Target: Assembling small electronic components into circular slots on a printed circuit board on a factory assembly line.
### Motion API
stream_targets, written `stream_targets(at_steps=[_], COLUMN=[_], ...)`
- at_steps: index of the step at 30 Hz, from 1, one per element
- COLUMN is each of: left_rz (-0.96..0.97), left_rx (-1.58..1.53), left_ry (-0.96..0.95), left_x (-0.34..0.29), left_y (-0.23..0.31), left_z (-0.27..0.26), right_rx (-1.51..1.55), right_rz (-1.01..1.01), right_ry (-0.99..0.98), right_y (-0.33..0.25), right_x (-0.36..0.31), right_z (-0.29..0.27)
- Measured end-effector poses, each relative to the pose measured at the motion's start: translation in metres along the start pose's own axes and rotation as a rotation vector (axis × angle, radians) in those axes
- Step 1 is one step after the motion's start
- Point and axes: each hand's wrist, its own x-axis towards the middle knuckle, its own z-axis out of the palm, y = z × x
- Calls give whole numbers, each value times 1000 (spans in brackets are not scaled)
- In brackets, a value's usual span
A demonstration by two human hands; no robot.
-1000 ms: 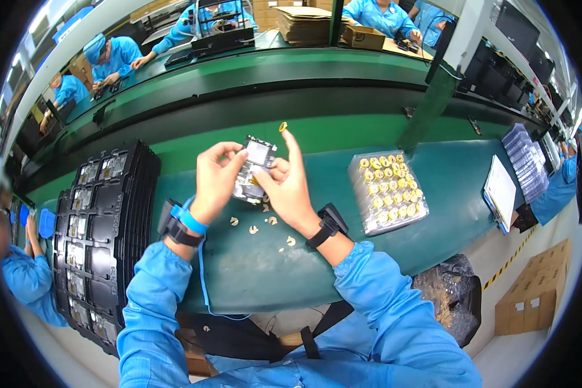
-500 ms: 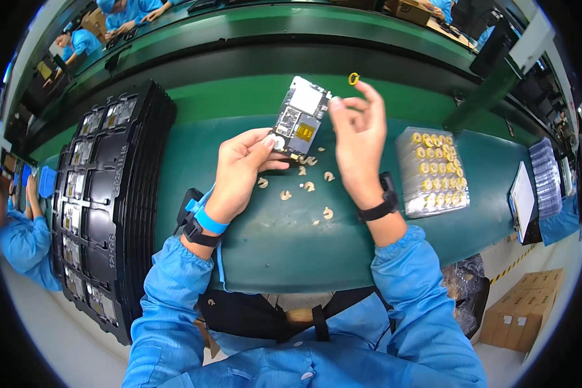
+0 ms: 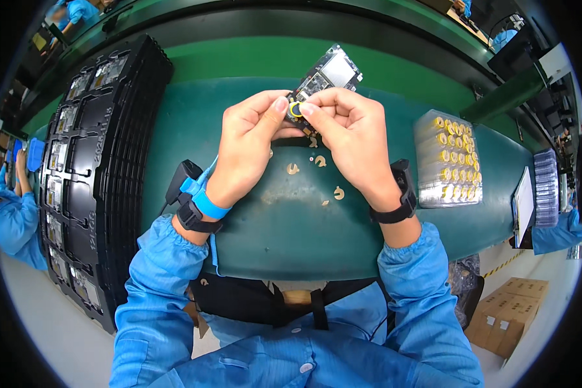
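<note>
My left hand (image 3: 244,143) pinches the lower end of a populated circuit board (image 3: 335,70), which tilts up to the right above the table and carries a silver shield plate. A yellow ring (image 3: 295,109) with a dark middle lies against that lower end, between my two thumbs. My right hand (image 3: 357,137) is closed with its thumb and fingertips at the ring's right edge. Fingers partly hide the board there. Below it, several small pale C-shaped pieces (image 3: 321,161) are scattered on the green table mat (image 3: 284,242).
Stacked black trays (image 3: 83,165) holding boards rise at the left. On the right stands a clear tray (image 3: 427,197) of round yellow-ringed parts. Farther right are a white sheet (image 3: 524,199) and stacked clear trays (image 3: 545,187). A co-worker's blue sleeve (image 3: 18,226) shows far left.
My right hand has come left and down, bringing the yellow ring to the board's lower end. The board has tilted further right, and its silver disc is now hidden.
</note>
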Motion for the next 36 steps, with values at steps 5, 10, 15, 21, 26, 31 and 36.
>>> stream_targets(at_steps=[5, 10, 15, 21, 26, 31, 36], left_rz=[8, 12, 9, 1, 2, 15, 28], left_rx=[23, -17, 4, -61, -1, 3, 16], left_ry=[-10, -9, -17, -4, -31, -36, -23], left_x=[0, -1, 0, 1, 0, 0, 0], left_y=[2, 1, 1, 0, 5, 2, 2], left_z=[2, 2, 2, 3, 4, 3, 3], right_rx=[32, 17, 26, -22, -96, -64, -60], right_rz=[23, -3, -43, -56, -74, -136, -142], right_ry=[-3, 9, 26, 59, 74, 75, 89], right_y=[2, 5, 8, 11, 13, 19, 17], right_x=[0, 0, 0, 0, 1, 2, 1], right_z=[2, 3, 4, 5, 5, 4, 6])
